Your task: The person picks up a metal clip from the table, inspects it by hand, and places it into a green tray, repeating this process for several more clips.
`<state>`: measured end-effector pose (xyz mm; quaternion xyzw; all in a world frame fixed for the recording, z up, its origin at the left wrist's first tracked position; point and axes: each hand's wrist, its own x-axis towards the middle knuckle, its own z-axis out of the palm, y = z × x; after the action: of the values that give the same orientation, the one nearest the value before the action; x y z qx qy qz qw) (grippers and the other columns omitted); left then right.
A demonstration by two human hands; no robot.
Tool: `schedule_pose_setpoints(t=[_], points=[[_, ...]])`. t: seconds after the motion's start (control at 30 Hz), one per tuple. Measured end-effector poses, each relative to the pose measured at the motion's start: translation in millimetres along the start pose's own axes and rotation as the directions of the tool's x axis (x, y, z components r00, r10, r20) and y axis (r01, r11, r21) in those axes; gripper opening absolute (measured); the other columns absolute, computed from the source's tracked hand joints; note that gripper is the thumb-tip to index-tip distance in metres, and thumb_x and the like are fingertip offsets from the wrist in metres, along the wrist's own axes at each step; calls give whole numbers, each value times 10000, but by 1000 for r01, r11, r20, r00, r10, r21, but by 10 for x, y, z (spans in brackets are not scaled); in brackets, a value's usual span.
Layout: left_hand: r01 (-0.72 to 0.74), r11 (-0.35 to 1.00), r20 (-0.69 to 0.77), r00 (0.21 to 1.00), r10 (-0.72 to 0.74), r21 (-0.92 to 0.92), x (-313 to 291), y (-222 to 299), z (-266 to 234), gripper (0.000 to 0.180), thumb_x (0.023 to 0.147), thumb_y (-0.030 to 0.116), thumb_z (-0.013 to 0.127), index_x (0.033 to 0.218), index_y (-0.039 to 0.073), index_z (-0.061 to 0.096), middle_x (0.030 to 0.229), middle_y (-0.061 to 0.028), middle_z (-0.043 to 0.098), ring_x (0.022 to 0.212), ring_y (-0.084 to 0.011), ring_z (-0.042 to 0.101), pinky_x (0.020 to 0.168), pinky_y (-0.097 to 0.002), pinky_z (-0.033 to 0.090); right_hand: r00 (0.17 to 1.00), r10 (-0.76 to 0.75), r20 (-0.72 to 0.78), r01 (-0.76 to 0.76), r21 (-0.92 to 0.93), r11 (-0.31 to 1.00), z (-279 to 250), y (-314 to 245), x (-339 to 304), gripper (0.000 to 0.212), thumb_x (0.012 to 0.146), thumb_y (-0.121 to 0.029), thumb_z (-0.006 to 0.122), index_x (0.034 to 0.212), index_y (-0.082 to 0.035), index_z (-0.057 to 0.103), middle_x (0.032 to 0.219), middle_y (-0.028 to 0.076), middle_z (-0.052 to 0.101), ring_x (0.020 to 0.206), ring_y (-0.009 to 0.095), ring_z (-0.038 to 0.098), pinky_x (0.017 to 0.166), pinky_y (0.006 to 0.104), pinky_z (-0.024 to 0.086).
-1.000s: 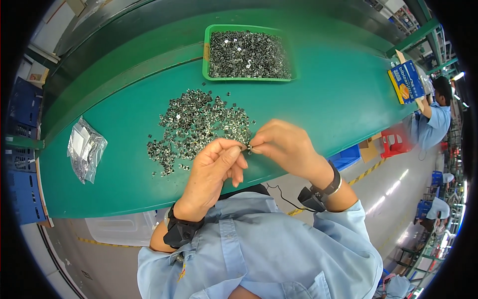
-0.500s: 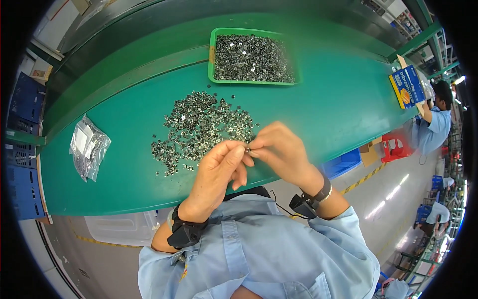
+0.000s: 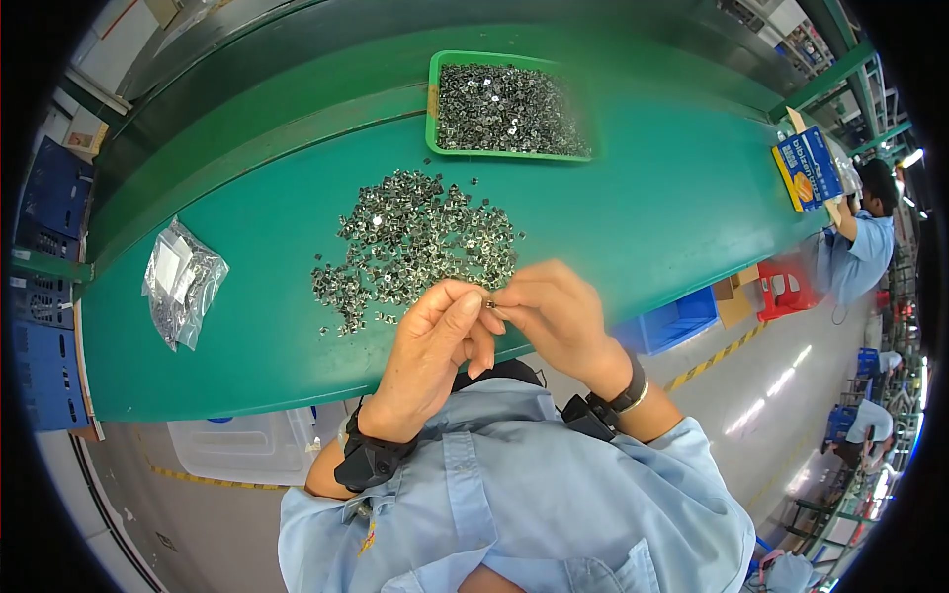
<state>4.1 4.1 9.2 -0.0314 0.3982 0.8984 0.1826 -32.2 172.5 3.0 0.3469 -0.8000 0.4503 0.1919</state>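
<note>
My left hand (image 3: 435,341) and my right hand (image 3: 556,321) meet fingertip to fingertip at the near side of a pile of small metal parts (image 3: 425,237). Between the pinched fingers is a tiny dark metal part (image 3: 490,304), mostly covered by the fingertips. Both hands are closed on it, the left thumb and forefinger on one side, the right fingers on the other. The loose parts lie spread over the green table (image 3: 267,208), just beyond my hands.
A green tray (image 3: 432,104) full of similar metal parts stands at the back. To the left lies a clear plastic bag (image 3: 183,287) of parts. A blue and yellow box (image 3: 809,168) is at the right end, near another person (image 3: 862,247). Below the edge sits a blue bin (image 3: 677,321).
My hands stay pinched together around the small part, with slight finger movement. The tray, pile and bag appear shifted a little in the picture as the view moves.
</note>
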Motion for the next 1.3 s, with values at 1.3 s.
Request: schedule_pose_setpoints(t=[1.3], points=[[78, 951, 160, 987, -31, -298, 51, -194, -4, 160, 944, 215, 491, 939, 55, 484, 728, -84, 582, 536, -157, 513, 487, -278, 404, 994, 100, -37, -86, 279, 957, -1, -28, -121, 206, 745, -2, 688, 923, -61, 601, 854, 77, 618, 764, 222, 599, 641, 302, 480]])
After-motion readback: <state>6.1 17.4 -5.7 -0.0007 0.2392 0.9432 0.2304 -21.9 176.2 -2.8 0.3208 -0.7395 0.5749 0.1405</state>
